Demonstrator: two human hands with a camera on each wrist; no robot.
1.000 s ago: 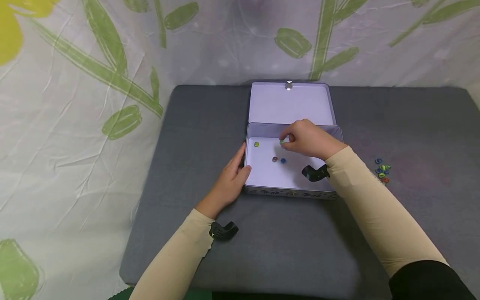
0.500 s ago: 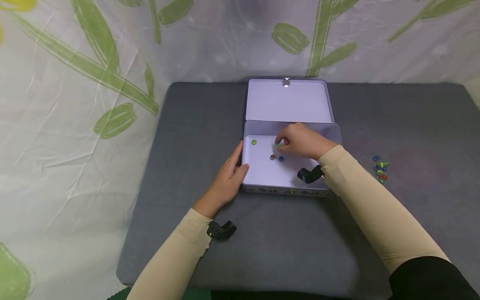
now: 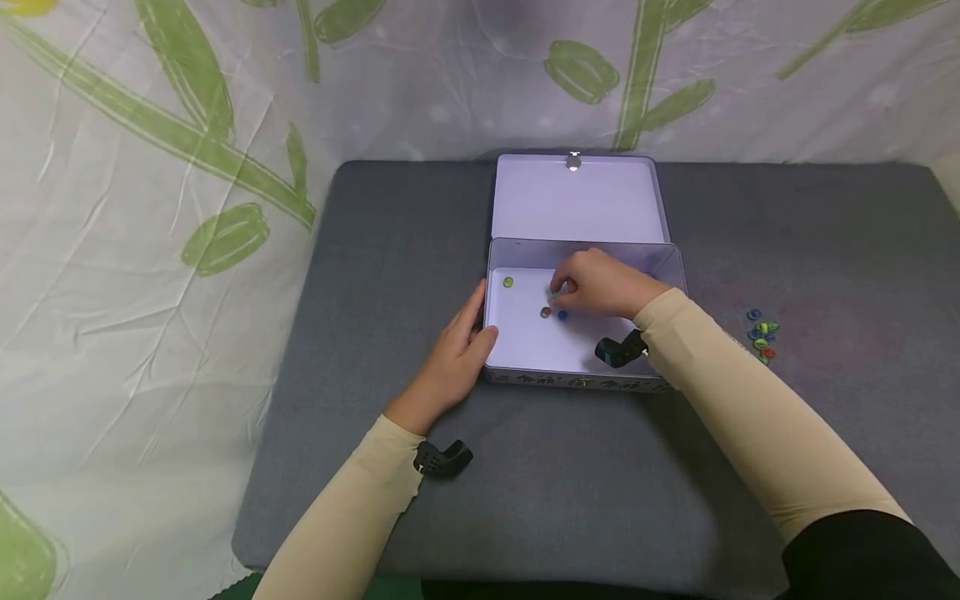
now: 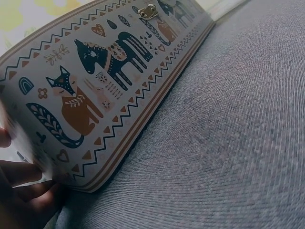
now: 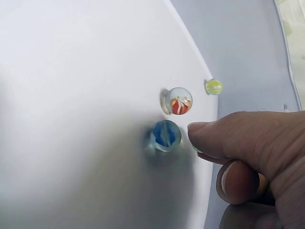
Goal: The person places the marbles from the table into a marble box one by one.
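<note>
An open tin box (image 3: 525,358) with a pale inside stands on the table. My right hand (image 3: 600,282) reaches into it and pinches a green marble (image 3: 553,294), mostly hidden behind the thumb in the right wrist view. Beside those fingertips lie a blue marble (image 5: 165,136) and a red-and-white marble (image 5: 178,101) on the box floor. A yellow-green marble (image 5: 213,87) sits farther off, near the box wall. My left hand (image 3: 450,358) rests against the box's left side, fingers along the wall and thumb at the rim. Animal drawings decorate the tin's front (image 4: 109,71).
The box lid (image 3: 577,200) leans back behind the box, its metal latch (image 3: 573,162) at the top. Several loose marbles (image 3: 763,333) lie in a cluster on the grey tabletop (image 3: 840,417) to the right. A leaf-patterned sheet (image 3: 450,75) hangs behind the table.
My right hand has lowered slightly toward the box floor with the green marble, close to the blue and red ones. The left hand stays at the box's side. The head view has shifted a little.
</note>
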